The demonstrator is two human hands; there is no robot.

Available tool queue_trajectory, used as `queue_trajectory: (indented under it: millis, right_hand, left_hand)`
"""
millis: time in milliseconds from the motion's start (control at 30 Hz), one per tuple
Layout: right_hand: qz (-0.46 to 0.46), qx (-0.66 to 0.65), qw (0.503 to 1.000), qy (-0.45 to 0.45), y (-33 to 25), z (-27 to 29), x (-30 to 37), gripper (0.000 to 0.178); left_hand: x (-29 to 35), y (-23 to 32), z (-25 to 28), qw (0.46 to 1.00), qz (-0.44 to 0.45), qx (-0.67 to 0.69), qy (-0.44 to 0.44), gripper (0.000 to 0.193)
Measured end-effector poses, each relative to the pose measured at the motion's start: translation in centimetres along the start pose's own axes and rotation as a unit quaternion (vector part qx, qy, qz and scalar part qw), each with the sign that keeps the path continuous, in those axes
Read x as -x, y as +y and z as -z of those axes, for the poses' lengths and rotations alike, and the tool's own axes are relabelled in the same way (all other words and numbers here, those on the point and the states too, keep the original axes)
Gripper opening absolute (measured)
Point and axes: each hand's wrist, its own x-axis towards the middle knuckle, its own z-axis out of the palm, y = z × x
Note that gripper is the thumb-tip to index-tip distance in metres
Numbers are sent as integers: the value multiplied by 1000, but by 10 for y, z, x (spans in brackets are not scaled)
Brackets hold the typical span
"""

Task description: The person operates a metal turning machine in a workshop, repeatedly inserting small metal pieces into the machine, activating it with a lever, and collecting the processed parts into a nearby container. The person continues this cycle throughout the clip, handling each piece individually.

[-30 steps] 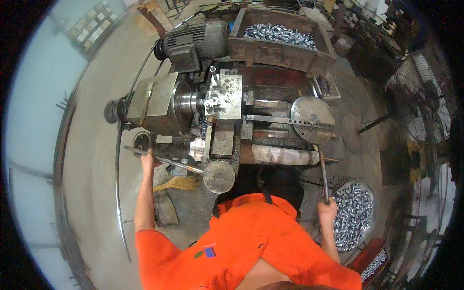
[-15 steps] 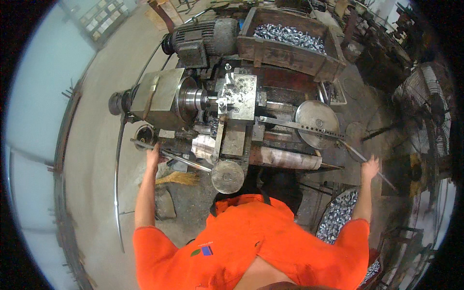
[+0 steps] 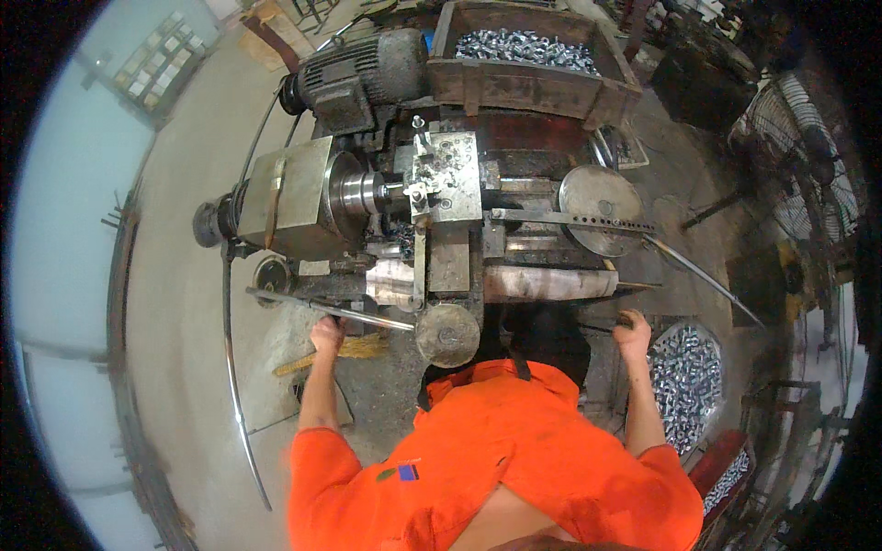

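My left hand [image 3: 328, 337] is closed just below a long metal lever rod [image 3: 367, 317] that ends at a round steel disc [image 3: 447, 336]. A dark bit shows at its fingers, too small to name. Right of my body, my right hand [image 3: 631, 336] is curled shut by a thin dark bar; what lies inside the fingers is hidden. Before me stands a lathe with a chuck [image 3: 356, 193] and a tool block [image 3: 450, 174]. A large disc [image 3: 602, 209] with a perforated flat bar [image 3: 551, 217] sits at the right, beside a slanting rod [image 3: 703, 275].
A wooden crate [image 3: 524, 84] of small shiny metal parts stands behind the lathe, near the motor [image 3: 367, 78]. More such parts fill a container [image 3: 684, 386] at my right. A straw broom [image 3: 344, 353] lies near my left hand. A caged fan [image 3: 799, 156] stands far right.
Both hands have let go of the two rods and come inward and lower: the left to the right, the right to the left. The view has shifted slightly.
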Motion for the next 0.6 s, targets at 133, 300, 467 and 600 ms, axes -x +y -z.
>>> queue_trajectory:
  millis: [133,300,467,600]
  right_hand:
    - [-21,-57,998,-28,-11,-5,4,32]
    - [30,-29,999,-19,-48,24,-25,28]
    - [128,-42,991,17,-97,50,-76,30]
    - [216,-113,970,-22,-185,35,-125,31]
  left_hand:
    - [-3,5,-102,982,96,80,139,46]
    - [11,3,-18,995,-64,26,-69,56]
    - [12,-7,-7,995,-54,51,-73,52]
    - [9,-52,-44,957,-28,253,-140,52]
